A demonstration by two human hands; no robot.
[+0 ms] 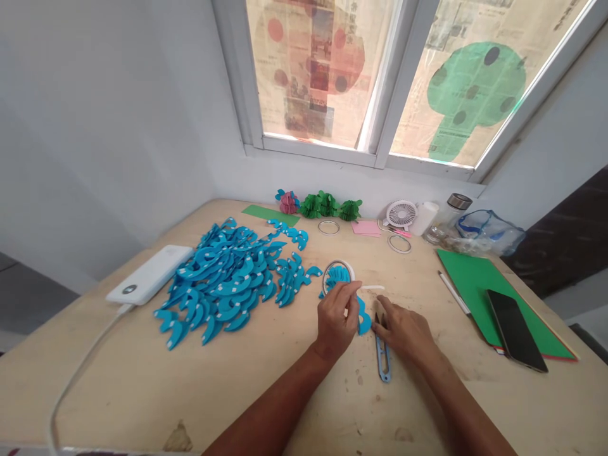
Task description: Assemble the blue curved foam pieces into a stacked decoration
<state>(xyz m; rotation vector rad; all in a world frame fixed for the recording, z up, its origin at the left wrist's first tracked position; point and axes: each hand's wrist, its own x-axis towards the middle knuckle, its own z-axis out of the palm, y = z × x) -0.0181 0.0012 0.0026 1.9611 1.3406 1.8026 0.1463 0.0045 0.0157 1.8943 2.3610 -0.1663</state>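
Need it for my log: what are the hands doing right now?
Left hand: closed, pinching a tape strip.
Right hand: fingertips on the snips; grip cannot be told.

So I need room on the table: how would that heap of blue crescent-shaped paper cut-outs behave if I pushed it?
The blue crescent-shaped paper cut-outs look thin and flat, so probably light and floppy. They lie loosely overlapped on the wooden table, so a push would likely scatter them, not shift the heap whole. White tape tabs on many might snag neighbours.

Pale wooden table (142, 392), grey walls (95, 126), white-framed window (394, 82) papered with newspaper, soft daylight
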